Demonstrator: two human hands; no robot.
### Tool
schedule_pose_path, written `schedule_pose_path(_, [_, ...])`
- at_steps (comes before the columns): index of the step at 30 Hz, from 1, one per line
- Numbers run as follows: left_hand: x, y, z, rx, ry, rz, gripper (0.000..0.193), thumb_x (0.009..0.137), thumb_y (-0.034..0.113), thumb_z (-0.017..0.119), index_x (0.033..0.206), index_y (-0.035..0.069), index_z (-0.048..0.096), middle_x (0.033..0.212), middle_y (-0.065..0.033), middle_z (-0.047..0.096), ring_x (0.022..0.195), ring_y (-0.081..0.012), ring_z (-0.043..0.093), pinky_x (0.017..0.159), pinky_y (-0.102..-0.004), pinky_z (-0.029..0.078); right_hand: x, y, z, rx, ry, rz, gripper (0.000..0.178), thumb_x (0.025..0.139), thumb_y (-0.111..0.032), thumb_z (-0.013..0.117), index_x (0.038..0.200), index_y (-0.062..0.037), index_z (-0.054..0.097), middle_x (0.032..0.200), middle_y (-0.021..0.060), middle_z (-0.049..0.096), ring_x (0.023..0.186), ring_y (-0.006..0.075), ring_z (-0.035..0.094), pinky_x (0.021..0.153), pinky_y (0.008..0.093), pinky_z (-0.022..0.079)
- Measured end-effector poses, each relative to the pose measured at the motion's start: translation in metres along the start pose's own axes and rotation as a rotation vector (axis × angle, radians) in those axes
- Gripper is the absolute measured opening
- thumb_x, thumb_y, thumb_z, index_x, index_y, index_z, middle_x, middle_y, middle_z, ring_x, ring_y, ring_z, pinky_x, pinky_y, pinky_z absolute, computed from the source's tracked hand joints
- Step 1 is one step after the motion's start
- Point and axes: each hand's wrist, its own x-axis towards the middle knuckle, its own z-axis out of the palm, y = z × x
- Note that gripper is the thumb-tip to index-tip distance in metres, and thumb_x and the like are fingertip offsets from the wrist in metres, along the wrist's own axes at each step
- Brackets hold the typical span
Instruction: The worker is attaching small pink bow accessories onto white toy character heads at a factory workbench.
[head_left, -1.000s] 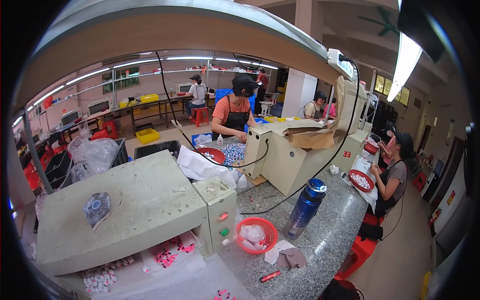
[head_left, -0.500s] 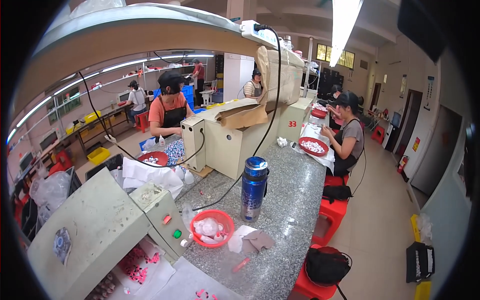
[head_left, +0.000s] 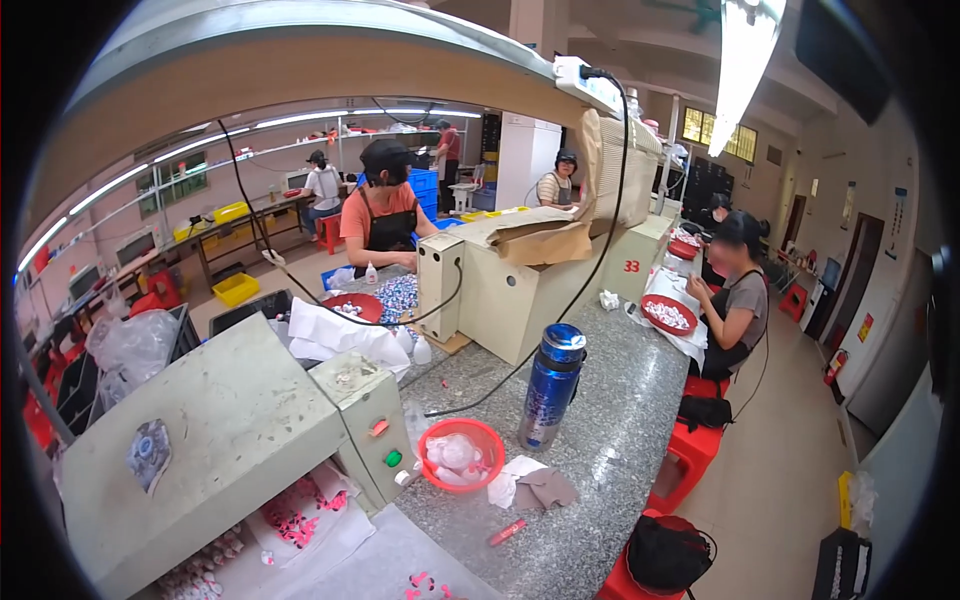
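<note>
Neither of my hands shows in the head view. On the speckled grey worktop [head_left: 480, 400] stands a blue metal flask [head_left: 552, 385], upright with a shiny lid. Left of it is a red plastic basket [head_left: 461, 488] holding whitish bundles. A crumpled grey-brown cloth [head_left: 548, 490] lies beside the basket, and a red pen-like stick [head_left: 508, 532] is in front of it. At lower left, a cream metal machine [head_left: 200, 410] has a green button [head_left: 393, 458] on its side. Small pink pieces [head_left: 303, 515] lie on white paper [head_left: 385, 555] at its opening.
Another cream machine [head_left: 500, 290] stands farther along the bench, with a black cable [head_left: 608, 235] hanging in front. A person in orange [head_left: 380, 225] sits beyond; another person [head_left: 735, 300] works at right by a red tray [head_left: 668, 328]. Red stools [head_left: 685, 460] line the bench's right side.
The whole view has swung left, so the bench and its objects appear farther right in the picture. The flask, basket and cloth keep their places on the worktop.
</note>
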Motion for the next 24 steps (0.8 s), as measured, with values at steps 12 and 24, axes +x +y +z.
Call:
schedule_pose_path(12, [0.004,-0.047,-0.014,-0.345,0.033,0.06,0.035,0.065,-0.013,0.056,0.099,-0.008,0.051,0.086,-0.0155,0.059,0.082,-0.025,0.06,0.073,-0.034,0.051,0.002,0.027,0.03,0.065,0.311,-0.177,0.033,0.073,-0.03,0.065,0.089,-0.0021,0.058,0.083,0.0098,0.061,0.071,0.0198,0.062,0.061,0.0294,0.048])
schedule_pose_path(24, [-0.016,0.008,-0.015,-0.468,-0.002,0.177,0.031,0.071,-0.016,0.055,0.101,-0.007,0.051,0.103,-0.014,0.052,0.092,-0.0205,0.057,0.077,-0.0266,0.049,-0.009,-0.083,-0.036,0.982,0.07,-0.1,0.008,0.071,0.002,0.065,0.077,0.0005,0.061,0.071,0.0026,0.058,0.058,0.0059,0.051,0.049,0.0183,0.04])
